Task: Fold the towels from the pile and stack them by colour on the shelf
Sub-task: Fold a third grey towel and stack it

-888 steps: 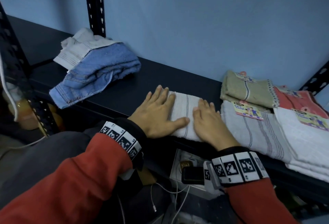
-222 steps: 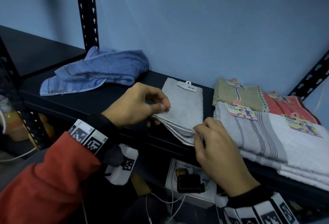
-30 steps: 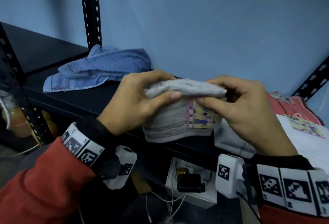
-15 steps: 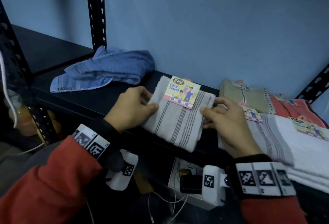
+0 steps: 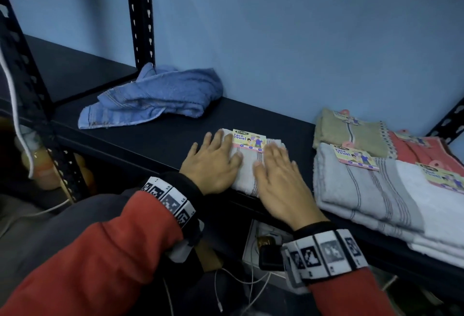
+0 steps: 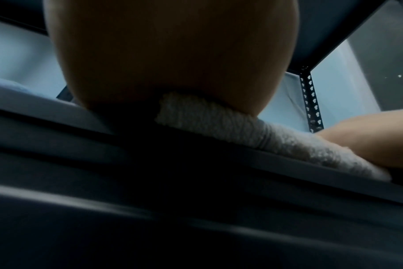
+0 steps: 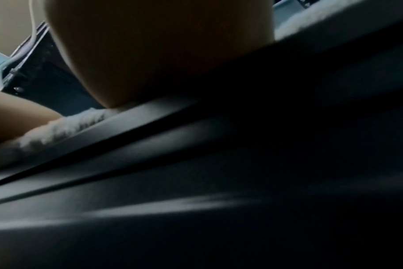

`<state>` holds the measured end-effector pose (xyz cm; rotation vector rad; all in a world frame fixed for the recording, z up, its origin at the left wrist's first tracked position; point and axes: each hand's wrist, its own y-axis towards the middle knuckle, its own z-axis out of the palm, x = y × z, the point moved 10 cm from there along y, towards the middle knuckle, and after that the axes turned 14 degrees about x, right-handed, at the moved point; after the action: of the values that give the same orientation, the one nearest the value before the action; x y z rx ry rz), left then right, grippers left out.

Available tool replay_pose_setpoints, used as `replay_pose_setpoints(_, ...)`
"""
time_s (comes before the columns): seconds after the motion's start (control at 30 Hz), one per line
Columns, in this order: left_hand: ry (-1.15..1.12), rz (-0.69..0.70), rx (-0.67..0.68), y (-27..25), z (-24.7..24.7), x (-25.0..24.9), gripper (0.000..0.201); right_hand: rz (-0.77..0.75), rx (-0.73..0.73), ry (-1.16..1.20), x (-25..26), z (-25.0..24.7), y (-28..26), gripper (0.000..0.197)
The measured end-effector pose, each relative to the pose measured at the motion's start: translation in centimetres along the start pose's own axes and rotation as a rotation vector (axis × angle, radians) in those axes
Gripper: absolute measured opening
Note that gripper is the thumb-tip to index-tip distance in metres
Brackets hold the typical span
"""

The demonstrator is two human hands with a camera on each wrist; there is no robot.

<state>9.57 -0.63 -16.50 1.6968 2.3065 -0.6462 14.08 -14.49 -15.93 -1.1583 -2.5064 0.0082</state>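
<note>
A folded grey striped towel with a colourful label lies on the dark shelf near its front edge. My left hand lies flat on the towel's left side, fingers straight. Flat on its right side lies my right hand. From the left wrist view the palm presses on the towel's fluffy edge. The right wrist view shows the towel's edge under my palm. A crumpled blue towel lies at the back left.
To the right is a stack of folded grey and white towels, with a beige towel and a pink towel behind it. A black perforated upright stands at the back left. Cables and a box sit below the shelf.
The towel was held up and turned over a second ago, then laid on the shelf label up. Both hands have let go of its edges and now press flat on top of it.
</note>
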Motion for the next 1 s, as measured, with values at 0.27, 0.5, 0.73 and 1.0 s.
replay_pose_setpoints(0.27,-0.056,-0.171,-0.103,-0.6,-1.5,2.5,0.068,0.206,-0.116,0.248,-3.0,-1.4,-1.4,0.053)
replay_pose_setpoints(0.5,-0.481,0.138,-0.296,-2.8,-4.9,0.3,0.025,0.064,-0.356,0.72,-3.5,-4.7,-2.2,0.023)
replay_pose_setpoints(0.73,-1.024,0.686,-0.237,-5.4,-9.0,-9.1,0.048,-0.222,-0.552,1.189,-5.9,-13.8,-8.0,0.025)
replay_pose_setpoints(1.0,-0.553,0.536,-0.09,0.1,-3.0,-19.4,0.046,0.05,-0.661,0.95,-16.6,-15.8,-13.5,0.041)
